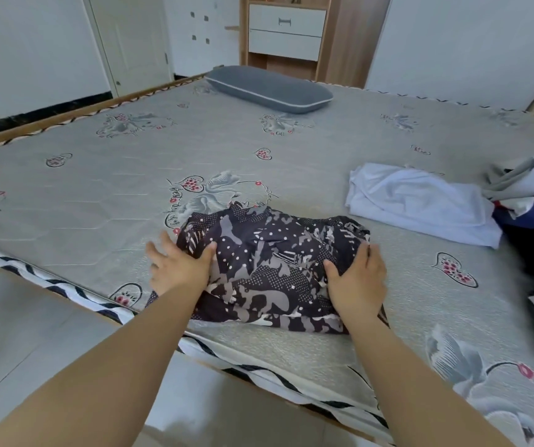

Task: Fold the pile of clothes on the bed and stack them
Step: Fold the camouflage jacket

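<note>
A: What is noted nearest?
B: A dark patterned folded garment point(272, 269) is grasped at its sides by the left hand point(178, 266) and right hand point(357, 279), near the edge of the grey quilted floral mattress point(130, 175).
A: Beyond?
B: A pale blue crumpled cloth point(420, 204), a grey oblong pillow point(268, 88) and a wooden white-drawered cabinet point(286, 30) are recorded.
</note>
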